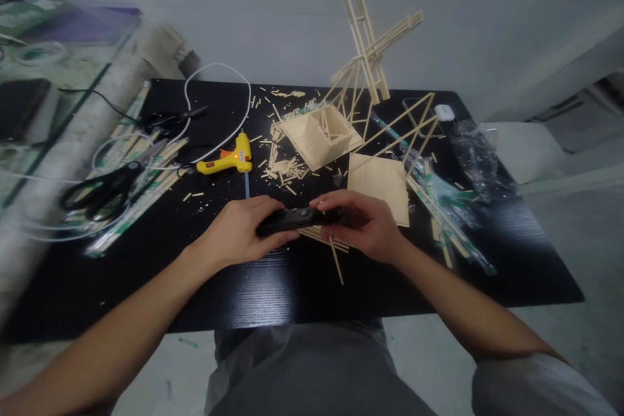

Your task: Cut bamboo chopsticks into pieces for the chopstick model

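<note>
My left hand point(240, 229) is closed round the near end of a black hand tool point(292, 218) that lies across the middle of the black table point(273, 292). My right hand point(363, 221) is closed over the tool's other end, fingers curled on top. Under both hands lies a small bundle of thin wooden sticks point(327, 242), one stick pointing toward me. Whether the right fingers also pinch a stick is hidden.
A yellow glue gun point(228, 159) lies behind my left hand. Black scissors point(104, 188) sit at the left among sticks and white cable. A stick-built house model point(322, 133), a flat stick panel point(380, 183), a stick frame and plastic wrappers point(475, 159) fill the right.
</note>
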A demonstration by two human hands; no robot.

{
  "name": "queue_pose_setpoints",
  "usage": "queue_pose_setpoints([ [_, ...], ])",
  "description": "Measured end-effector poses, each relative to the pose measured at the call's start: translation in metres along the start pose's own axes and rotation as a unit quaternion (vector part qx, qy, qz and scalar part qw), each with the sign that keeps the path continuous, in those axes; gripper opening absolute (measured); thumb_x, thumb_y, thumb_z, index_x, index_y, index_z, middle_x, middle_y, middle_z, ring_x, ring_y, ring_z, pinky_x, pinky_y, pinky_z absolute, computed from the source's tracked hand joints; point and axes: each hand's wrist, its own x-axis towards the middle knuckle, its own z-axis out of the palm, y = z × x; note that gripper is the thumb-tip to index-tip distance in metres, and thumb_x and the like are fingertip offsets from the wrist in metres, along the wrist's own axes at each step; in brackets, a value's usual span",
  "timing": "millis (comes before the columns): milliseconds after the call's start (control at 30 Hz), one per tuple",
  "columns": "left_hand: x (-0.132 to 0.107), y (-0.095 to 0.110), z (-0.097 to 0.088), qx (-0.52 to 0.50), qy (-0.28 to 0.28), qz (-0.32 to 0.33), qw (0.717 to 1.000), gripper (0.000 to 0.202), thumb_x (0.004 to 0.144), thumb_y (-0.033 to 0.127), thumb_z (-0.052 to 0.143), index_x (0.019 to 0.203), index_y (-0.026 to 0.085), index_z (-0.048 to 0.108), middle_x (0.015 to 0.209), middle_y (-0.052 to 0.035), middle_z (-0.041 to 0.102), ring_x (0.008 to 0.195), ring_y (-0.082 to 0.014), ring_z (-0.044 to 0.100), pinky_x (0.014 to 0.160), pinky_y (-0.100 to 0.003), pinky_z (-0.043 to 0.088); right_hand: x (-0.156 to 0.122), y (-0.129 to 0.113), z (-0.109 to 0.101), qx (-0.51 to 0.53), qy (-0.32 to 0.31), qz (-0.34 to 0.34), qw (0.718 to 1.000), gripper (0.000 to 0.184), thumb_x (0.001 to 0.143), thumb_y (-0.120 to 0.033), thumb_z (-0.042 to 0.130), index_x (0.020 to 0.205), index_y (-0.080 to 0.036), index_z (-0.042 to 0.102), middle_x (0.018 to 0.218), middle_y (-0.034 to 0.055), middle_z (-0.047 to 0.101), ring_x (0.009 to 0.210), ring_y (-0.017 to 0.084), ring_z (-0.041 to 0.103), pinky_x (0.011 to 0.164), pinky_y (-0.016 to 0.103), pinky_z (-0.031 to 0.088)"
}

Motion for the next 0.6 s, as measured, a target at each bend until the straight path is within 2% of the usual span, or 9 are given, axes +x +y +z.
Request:
queue_pose_setpoints([
  [167,-0.0012,0.0014,-0.0034,0.003,-0.037,-0.014,0.999,0.047,0.099,0.057,0.056,0.112,0.014,0.071,0.093,-0.0078,0.074,0.080,-0.0210,0.071,0.070,-0.032,0.051,0.0001,-0.0001,-0.0029,0.013,-0.001,0.013,1.000,0.034,0.085,-0.012,0.084,0.115,-0.026,0.077,0.120,0.0051,0.079,0.112,0.020,0.076,0.094,0.034,0.065],
  [300,-0.0018,0.0013,-0.0031,0.006,-0.047,-0.009,0.999,0.050,0.098,0.058,0.057,0.120,0.014,0.069,0.100,-0.0094,0.075,0.085,-0.0223,0.072,0.074,-0.033,0.053,-0.0003,-0.0008,-0.0047,0.025,-0.010,0.026,0.999,0.035,0.087,-0.011,0.082,0.118,-0.026,0.077,0.122,0.0050,0.080,0.115,0.020,0.076,0.099,0.035,0.063],
  [600,-0.0011,0.0012,0.0014,0.020,-0.027,0.002,0.999,0.047,0.099,0.058,0.055,0.112,0.014,0.069,0.094,-0.0085,0.074,0.076,-0.0198,0.070,0.069,-0.031,0.050,0.0011,-0.0048,-0.0051,0.007,-0.010,0.038,0.999,0.035,0.086,-0.013,0.083,0.119,-0.024,0.077,0.124,0.0062,0.080,0.117,0.022,0.076,0.102,0.037,0.064],
])
